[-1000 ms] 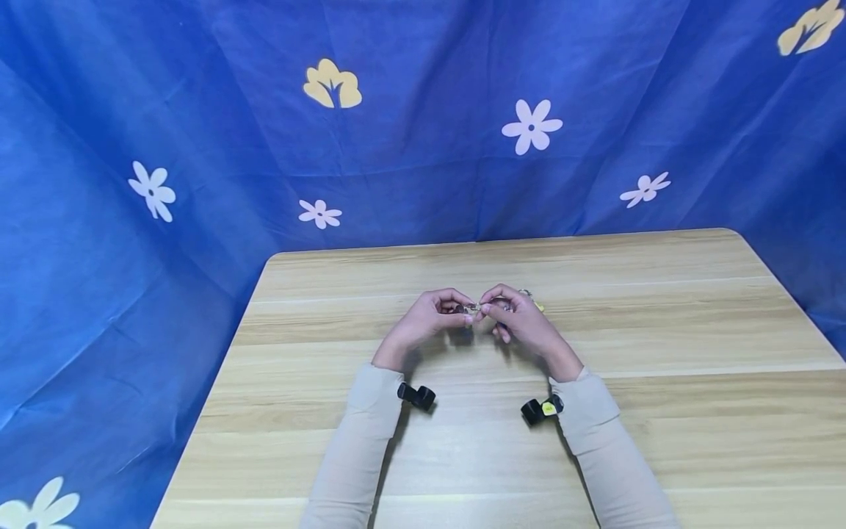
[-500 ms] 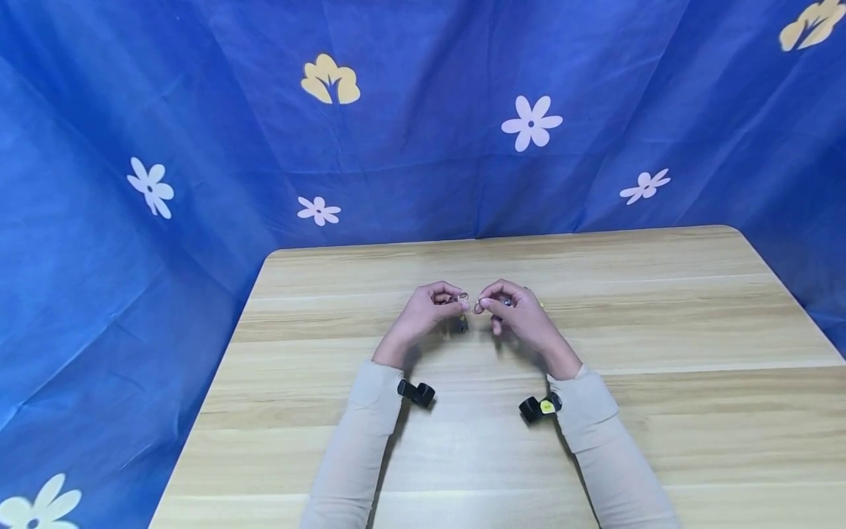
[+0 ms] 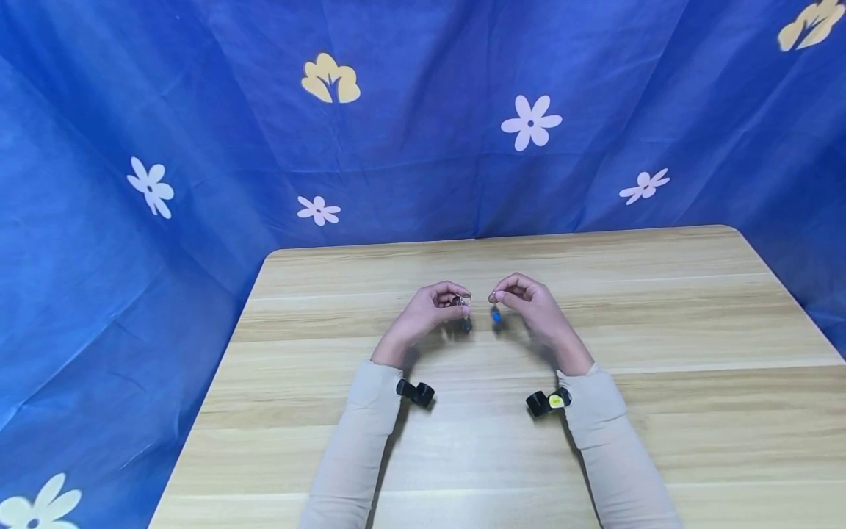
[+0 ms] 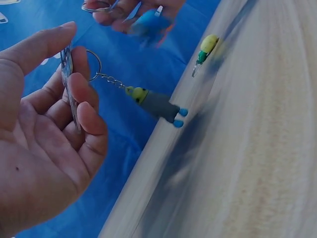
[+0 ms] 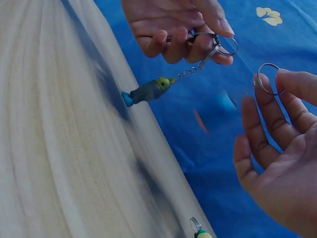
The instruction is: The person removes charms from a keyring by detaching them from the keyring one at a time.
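Note:
My left hand (image 3: 429,312) pinches a flat, shiny metal piece (image 4: 68,74), seen edge-on, between thumb and fingers. From a ring beside it, a keychain with a grey figure (image 4: 158,105), yellow-green head and blue feet, dangles on a short chain. Across a small gap, my right hand (image 3: 532,308) pinches the metal ring (image 5: 270,79) of another keychain. Its blue charm (image 3: 496,317) hangs below the fingers, blurred in both wrist views. A yellow and green keychain (image 4: 209,45) lies on the table near the right hand; in the head view I cannot see it.
The wood-grain table (image 3: 317,441) lies beneath both hands. Behind it hangs a blue cloth (image 3: 423,147) with flower and tree prints. A small black camera (image 3: 416,393) sits on the left wrist, and another camera (image 3: 545,402) on the right.
My hands were together at the rings a second ago and are now apart. The right hand has moved right and away with a ring, and the blue charm now hangs in sight below it.

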Action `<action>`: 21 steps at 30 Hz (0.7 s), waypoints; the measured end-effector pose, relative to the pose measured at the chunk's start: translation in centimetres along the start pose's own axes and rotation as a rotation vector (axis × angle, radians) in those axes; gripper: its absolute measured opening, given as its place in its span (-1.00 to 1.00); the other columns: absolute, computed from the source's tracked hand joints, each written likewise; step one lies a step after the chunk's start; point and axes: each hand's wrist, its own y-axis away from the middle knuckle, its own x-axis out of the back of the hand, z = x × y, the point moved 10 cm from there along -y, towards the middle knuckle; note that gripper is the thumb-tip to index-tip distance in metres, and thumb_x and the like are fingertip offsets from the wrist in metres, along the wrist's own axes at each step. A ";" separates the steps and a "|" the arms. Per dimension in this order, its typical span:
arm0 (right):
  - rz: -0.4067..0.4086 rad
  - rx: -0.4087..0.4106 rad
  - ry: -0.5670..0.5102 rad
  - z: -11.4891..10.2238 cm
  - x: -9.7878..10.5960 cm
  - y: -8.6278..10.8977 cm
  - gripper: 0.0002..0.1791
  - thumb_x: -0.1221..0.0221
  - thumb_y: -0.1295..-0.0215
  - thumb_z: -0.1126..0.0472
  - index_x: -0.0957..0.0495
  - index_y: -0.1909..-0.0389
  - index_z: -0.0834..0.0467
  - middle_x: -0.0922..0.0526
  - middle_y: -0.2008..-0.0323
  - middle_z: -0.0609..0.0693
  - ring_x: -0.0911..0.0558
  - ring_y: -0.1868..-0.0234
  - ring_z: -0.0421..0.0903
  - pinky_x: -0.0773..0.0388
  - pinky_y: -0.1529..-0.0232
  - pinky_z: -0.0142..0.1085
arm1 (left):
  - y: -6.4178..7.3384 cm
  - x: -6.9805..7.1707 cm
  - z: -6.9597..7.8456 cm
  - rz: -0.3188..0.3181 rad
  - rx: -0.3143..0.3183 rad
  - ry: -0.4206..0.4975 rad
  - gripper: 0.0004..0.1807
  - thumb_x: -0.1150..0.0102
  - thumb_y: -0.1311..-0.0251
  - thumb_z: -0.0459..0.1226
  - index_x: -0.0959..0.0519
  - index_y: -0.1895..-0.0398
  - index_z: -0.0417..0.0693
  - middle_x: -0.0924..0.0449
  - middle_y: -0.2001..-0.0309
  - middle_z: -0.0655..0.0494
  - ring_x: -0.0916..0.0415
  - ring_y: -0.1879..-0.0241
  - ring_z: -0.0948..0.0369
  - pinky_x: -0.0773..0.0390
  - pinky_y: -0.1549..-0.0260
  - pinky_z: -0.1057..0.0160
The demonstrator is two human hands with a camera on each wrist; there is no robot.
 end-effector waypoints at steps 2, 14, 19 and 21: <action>0.003 -0.001 0.009 0.1 0.2 0.0 -0.88 -0.06 -0.34 0.39 -0.51 0.30 0.12 -0.65 0.34 -0.20 -0.61 0.23 -0.29 -0.55 0.08 -0.48 | 0.0 0.0 0.0 -0.002 -0.002 0.000 -0.57 -0.28 -0.13 -0.38 -0.49 -0.08 -0.28 -0.58 0.35 0.26 -0.53 0.31 0.32 -0.57 0.20 0.38; 0.039 -0.017 0.081 -0.5 2.5 0.3 -0.89 -0.08 -0.34 0.36 -0.52 0.29 0.09 -0.66 0.35 -0.23 -0.63 0.30 -0.31 -0.57 0.20 -0.45 | 0.0 -0.3 -0.1 -0.019 -0.017 -0.001 -0.59 -0.29 -0.11 -0.37 -0.51 -0.06 -0.24 -0.61 0.34 0.25 -0.55 0.32 0.33 -0.55 0.17 0.38; 0.045 -0.036 0.083 -0.7 4.0 0.5 -0.90 -0.09 -0.36 0.35 -0.52 0.29 0.09 -0.67 0.34 -0.21 -0.64 0.29 -0.30 -0.60 0.19 -0.42 | 0.1 -0.3 -0.1 -0.024 -0.021 0.016 -0.60 -0.27 -0.13 -0.38 -0.51 -0.06 -0.27 -0.61 0.33 0.24 -0.54 0.30 0.34 -0.56 0.21 0.40; 0.045 -0.044 0.097 -0.6 4.8 0.7 -0.93 -0.10 -0.35 0.34 -0.52 0.29 0.12 -0.68 0.34 -0.21 -0.65 0.29 -0.30 -0.60 0.18 -0.43 | 0.1 -0.3 0.0 -0.028 -0.021 0.011 -0.60 -0.27 -0.13 -0.38 -0.50 -0.06 -0.26 -0.61 0.32 0.24 -0.55 0.30 0.33 -0.56 0.20 0.39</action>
